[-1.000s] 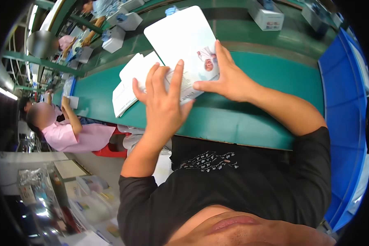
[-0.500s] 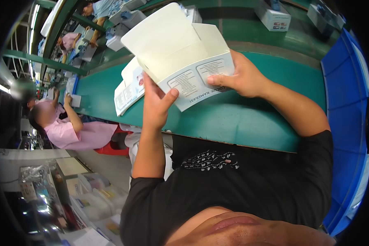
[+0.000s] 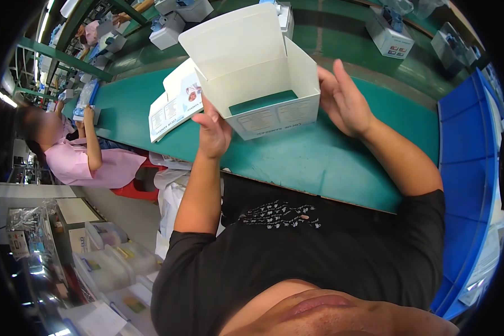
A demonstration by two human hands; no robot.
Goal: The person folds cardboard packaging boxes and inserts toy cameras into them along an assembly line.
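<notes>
A white cardboard box (image 3: 274, 116) with printed text panels is squared up, its top flap raised. Green table surface shows through its bottom opening. My left hand (image 3: 214, 131) grips the box's left side, fingers partly hidden along the wall and thumb apart in front. At the right side, my right hand (image 3: 347, 103) is open, its thumb up and its fingers beside the box wall; whether they touch it is unclear. Left of the box, flattened printed cartons (image 3: 176, 109) lie on the green table (image 3: 369, 162).
A blue plastic bin (image 3: 469, 162) stands along the right. Across the table, white boxes (image 3: 389, 40) with bagged items sit on a green surface. A co-worker in a pink shirt (image 3: 103, 165) sits at the left. Clear plastic containers (image 3: 103, 266) are at lower left.
The flattened box has been opened into a squared shape, with its bottom opening now visible. My right hand has let go of the front panel and moved to the box's right side.
</notes>
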